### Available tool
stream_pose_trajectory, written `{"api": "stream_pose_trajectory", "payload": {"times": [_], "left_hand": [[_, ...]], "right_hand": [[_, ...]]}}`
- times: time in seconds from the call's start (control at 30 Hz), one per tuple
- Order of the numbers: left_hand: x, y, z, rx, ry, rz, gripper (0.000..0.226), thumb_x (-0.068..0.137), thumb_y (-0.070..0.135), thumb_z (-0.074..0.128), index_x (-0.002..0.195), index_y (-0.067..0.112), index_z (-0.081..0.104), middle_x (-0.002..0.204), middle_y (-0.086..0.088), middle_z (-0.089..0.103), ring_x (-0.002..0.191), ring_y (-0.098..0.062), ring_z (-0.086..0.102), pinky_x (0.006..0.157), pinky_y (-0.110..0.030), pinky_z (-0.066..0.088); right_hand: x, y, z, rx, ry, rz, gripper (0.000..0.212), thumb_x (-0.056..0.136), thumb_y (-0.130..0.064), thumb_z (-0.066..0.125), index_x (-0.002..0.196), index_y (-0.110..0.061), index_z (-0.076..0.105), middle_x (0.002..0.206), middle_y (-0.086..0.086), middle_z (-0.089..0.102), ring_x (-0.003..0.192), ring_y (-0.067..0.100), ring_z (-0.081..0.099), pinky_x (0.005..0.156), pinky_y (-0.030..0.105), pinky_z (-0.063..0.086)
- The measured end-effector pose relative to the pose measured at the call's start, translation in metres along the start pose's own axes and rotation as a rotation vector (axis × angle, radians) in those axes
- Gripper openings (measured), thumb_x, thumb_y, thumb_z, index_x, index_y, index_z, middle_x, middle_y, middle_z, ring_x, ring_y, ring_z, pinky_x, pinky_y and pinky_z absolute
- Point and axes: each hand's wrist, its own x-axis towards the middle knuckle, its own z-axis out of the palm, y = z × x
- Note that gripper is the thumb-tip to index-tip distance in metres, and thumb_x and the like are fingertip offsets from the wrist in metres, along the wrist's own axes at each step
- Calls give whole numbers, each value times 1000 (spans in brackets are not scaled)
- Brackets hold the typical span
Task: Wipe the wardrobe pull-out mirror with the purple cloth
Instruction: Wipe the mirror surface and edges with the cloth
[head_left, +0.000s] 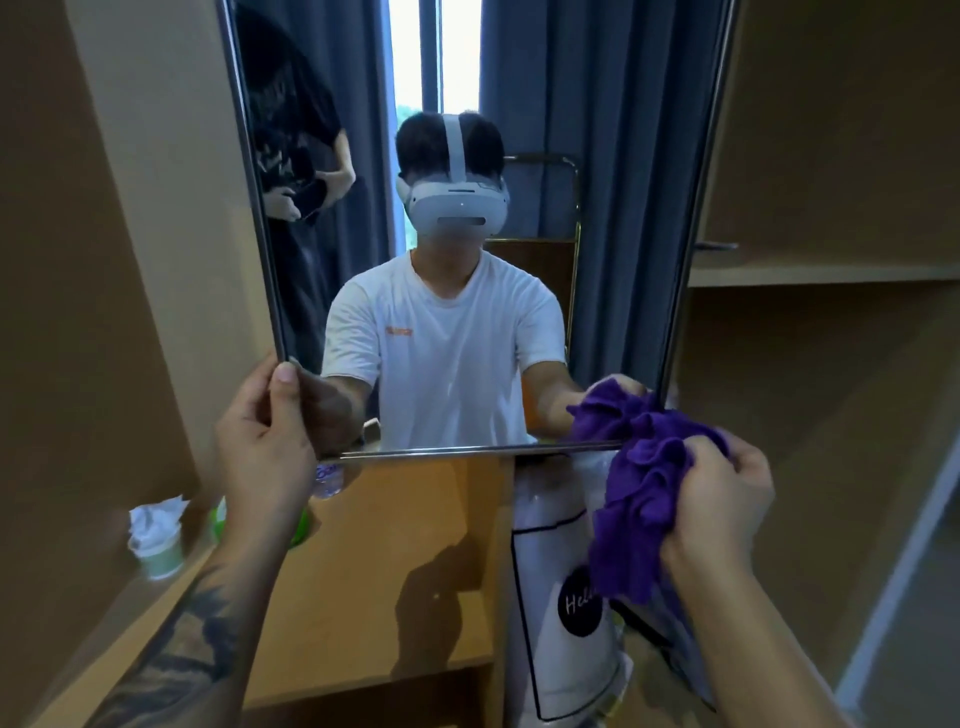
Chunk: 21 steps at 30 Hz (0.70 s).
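Note:
The tall pull-out mirror (623, 208) stands straight ahead in a thin metal frame, with a person wearing a headset reflected in it. My left hand (260, 436) grips the mirror's lower left corner, thumb on the glass edge. My right hand (722, 504) holds the bunched purple cloth (649, 483) against the mirror's lower right corner. Part of the cloth hangs down below the frame.
Brown wardrobe panels flank the mirror, with a shelf (821, 273) at right. A wooden shelf surface (415, 545) lies below. A cup with tissue (158, 540) and a green bottle (301, 525) sit at left. A white bag (566, 597) hangs below the cloth. A second person is reflected at the mirror's left.

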Motion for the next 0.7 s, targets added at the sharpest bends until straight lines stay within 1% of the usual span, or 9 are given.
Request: {"api": "stream_pose_trajectory", "payload": {"times": [0.03,0.1,0.17,0.23,0.3,0.37,0.43,0.53,0.7], "left_hand": [[-1,2,2,2,15,-12,35,111,31,52,129,7,70,120,-13,74,117,-26,68,98,-28,52],[-3,7,5,21,64,-30,33,110,29,53,133,12,69,119,-4,73,117,-21,68,94,-16,51],[-8,15,7,61,119,-8,35,109,25,56,143,21,63,129,-1,66,120,-13,63,98,-12,48],[-17,27,12,160,175,108,48,105,22,59,152,29,51,148,-7,52,126,-2,50,111,-13,38],[-31,41,19,280,193,323,60,99,17,65,155,29,46,155,-12,43,134,-6,40,116,-9,25],[-46,52,33,396,94,499,67,95,15,71,155,32,45,158,-11,41,143,-25,41,126,-43,28],[-57,55,50,538,-73,612,67,93,22,74,152,37,47,164,-10,37,150,-36,36,120,-71,24],[-62,49,70,762,-226,677,72,92,48,72,158,42,42,174,-9,20,160,-38,15,123,-72,9],[-55,28,86,972,-235,746,82,89,76,49,163,47,28,177,-9,4,161,-42,-7,119,-76,-2]], "right_hand": [[3,-6,1,-59,-25,-71,28,87,1,62,105,-20,63,96,2,69,59,5,69,51,18,52],[8,-17,4,-209,-97,-255,29,86,-6,63,110,-23,62,102,-2,68,74,6,71,58,15,53],[11,-24,8,-326,-175,-408,33,85,-10,62,112,-28,61,105,-10,66,85,1,67,66,12,52],[14,-25,11,-369,-228,-433,35,87,-12,62,117,-31,61,107,-14,65,90,-2,65,71,13,52],[19,-22,11,-356,-266,-380,35,91,-13,62,120,-32,62,109,-13,67,90,0,67,70,17,53],[23,-16,10,-321,-280,-279,32,93,-16,61,119,-35,65,110,-9,69,91,4,70,69,21,56],[26,-8,9,-278,-287,-172,29,95,-18,60,113,-39,66,113,-3,71,98,17,72,74,31,58],[26,2,10,-225,-317,-49,22,97,-22,62,107,-41,66,108,3,73,88,20,75,67,30,56],[36,-2,12,-197,-311,11,13,98,-25,66,108,-32,70,100,7,76,71,13,76,54,24,56]]}}
